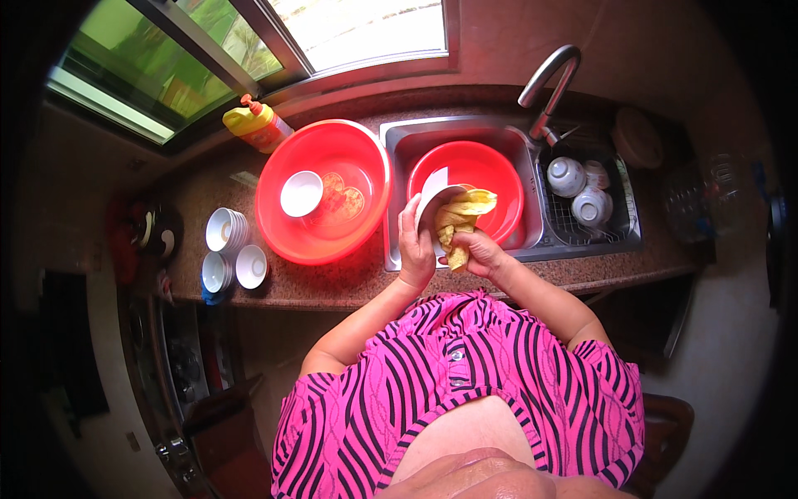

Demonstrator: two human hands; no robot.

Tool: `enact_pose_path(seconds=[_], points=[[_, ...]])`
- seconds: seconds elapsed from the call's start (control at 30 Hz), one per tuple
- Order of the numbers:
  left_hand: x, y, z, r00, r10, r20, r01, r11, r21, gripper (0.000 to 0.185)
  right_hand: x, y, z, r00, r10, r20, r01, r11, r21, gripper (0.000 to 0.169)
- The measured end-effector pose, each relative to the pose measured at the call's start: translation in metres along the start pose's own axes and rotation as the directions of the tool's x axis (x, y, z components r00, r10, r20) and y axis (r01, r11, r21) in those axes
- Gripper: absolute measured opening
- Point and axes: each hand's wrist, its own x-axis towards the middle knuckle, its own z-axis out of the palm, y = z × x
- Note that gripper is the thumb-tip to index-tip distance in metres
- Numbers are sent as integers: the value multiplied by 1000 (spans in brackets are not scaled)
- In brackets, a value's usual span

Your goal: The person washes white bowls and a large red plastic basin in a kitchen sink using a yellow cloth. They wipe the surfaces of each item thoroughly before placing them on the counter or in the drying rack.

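Observation:
Over the front of the sink, my left hand (416, 244) grips a bowl (430, 209) tipped on its side, its opening turned to the right. A crumpled yellow cloth (458, 218) is bunched in my right hand (483, 252) and lies against the bowl's inside. Part of the bowl is hidden behind the cloth. Below them, a smaller red plastic basin (508, 181) sits in the steel sink (399, 140). A pale patch shows in that basin beside the bowl; I cannot tell what it is.
Left of the sink, a large red basin (280, 234) holds one white bowl (302, 194). Stacked bowls (225, 229) stand farther left, near a yellow pump bottle (259, 128). Several bowls (566, 176) rest in a wire rack (561, 215) at right, below the faucet (552, 93).

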Motion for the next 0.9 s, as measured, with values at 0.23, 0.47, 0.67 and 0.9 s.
enact_pose_path(seconds=[0.23,0.47,0.67,0.9], points=[[14,23,-14,939,120,322,-172,975,138,63,-4,-30,-21,970,-237,-55,192,886,-423,38],[56,75,-34,730,43,682,-333,894,299,66,-13,-55,-20,793,-434,428,561,245,-791,36],[61,51,-28,838,-43,544,-107,965,241,63,-5,-48,-24,812,-549,197,517,522,-678,43],[46,31,-29,746,-67,662,-99,973,211,55,-31,-76,31,524,-560,641,555,-347,-756,43]])
